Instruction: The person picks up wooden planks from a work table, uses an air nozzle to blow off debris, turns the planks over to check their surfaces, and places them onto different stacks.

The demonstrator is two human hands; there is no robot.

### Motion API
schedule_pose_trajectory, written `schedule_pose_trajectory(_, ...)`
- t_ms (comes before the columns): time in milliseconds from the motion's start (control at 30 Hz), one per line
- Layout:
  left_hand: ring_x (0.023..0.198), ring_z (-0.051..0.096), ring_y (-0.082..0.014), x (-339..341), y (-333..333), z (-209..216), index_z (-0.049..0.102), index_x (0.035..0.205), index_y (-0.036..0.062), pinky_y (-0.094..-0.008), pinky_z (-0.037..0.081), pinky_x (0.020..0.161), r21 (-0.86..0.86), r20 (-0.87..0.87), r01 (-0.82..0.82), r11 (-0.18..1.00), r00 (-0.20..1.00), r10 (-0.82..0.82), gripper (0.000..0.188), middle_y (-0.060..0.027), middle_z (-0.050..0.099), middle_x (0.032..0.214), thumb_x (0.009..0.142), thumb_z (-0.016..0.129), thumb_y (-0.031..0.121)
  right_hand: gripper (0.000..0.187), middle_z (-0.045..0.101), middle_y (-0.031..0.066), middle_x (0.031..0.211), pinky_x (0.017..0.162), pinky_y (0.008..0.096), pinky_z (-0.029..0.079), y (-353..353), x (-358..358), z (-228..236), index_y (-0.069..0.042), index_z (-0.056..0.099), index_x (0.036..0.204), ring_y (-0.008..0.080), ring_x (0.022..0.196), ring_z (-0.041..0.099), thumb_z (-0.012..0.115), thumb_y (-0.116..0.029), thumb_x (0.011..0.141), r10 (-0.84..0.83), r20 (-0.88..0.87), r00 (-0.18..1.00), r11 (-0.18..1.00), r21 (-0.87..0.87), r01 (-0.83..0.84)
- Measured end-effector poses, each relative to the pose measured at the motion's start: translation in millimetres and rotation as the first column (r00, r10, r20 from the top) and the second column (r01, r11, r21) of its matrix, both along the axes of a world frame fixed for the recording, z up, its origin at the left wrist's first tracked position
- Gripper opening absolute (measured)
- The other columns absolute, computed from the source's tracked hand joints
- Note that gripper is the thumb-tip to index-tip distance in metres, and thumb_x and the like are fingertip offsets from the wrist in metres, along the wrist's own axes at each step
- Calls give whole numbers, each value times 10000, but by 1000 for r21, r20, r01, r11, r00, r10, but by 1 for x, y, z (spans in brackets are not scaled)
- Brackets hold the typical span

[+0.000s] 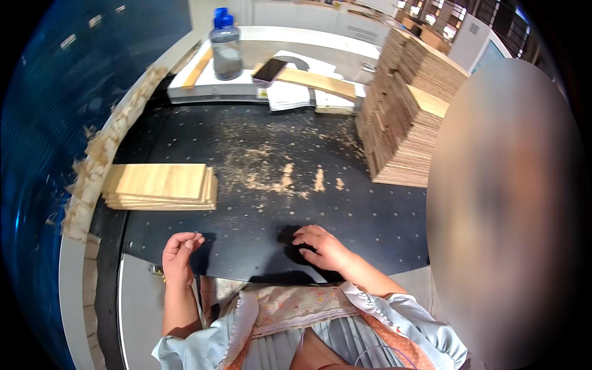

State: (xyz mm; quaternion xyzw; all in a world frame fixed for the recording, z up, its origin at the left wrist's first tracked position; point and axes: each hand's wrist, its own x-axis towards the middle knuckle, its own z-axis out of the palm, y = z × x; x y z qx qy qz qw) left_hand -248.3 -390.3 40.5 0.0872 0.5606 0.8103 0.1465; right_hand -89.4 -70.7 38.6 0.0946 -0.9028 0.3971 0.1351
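At one black table [246, 250], two empty hands [177, 264] [327, 253], fingers [310, 231] half-curled, the left nearest one pale board stack [154, 182].

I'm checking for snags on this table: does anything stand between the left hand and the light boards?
Nothing visible does. Only black table shows between the left hand and the boards; the sawdust lies off to their right.

Your right hand [323, 248] hid its own palm. The pale board stack [157, 180] showed you mostly the edges of its lower boards [163, 206]. A large blurred oval [505, 216] masked your far right, and your light-blue clothing [271, 345] ran off the lower edge.
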Motion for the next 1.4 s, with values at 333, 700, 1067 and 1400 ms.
schedule_pose_trajectory(333, 703, 544, -67, 27, -139, -121, 613, 859, 36, -224, 451, 645, -566, -304, -318, 761, 938, 166, 43, -17, 612, 779, 872, 572, 30, 125, 655, 130, 991, 850, 377, 478, -10, 22, -23, -35, 657, 873, 291, 950, 608, 642, 3, 755, -424, -8, 906, 906, -14, 424)
schedule_pose_trajectory(700, 1208, 518, -349, 9, -243, -440, 258, 1461, 40, -367, 412, 996, -947, 197, 32, 320, 844, 498, 767, -258, 500, 1327, 848, 632, 308, 108, 617, 134, 881, 845, 411, 452, -40, 40, 13, -13, 598, 855, 331, 903, 583, 619, 5, 750, -478, 10, 878, 835, 313, 452)
schedule_pose_trajectory(1067, 670, 481, -100, -3, -216, -356, 596, 1035, -18, -256, 387, 588, -456, 286, -588, 668, 614, 736, 215, -5, 578, 787, 966, 519, 171, 150, 628, 115, 877, 810, 386, 466, -61, 31, 15, -19, 616, 833, 311, 903, 594, 619, 38, 694, -479, -53, 876, 827, 307, 470)
schedule_pose_trajectory(1400, 919, 639, -346, 46, -226, -114, 558, 992, -85, -407, 558, 823, 182, 132, -314, 932, 947, 293, 414, -197, 617, 965, 951, 521, 326, 117, 646, 112, 891, 811, 380, 474, -60, -3, 1, -13, 625, 852, 298, 891, 605, 620, 25, 743, -282, -182, 942, 945, 115, 305)
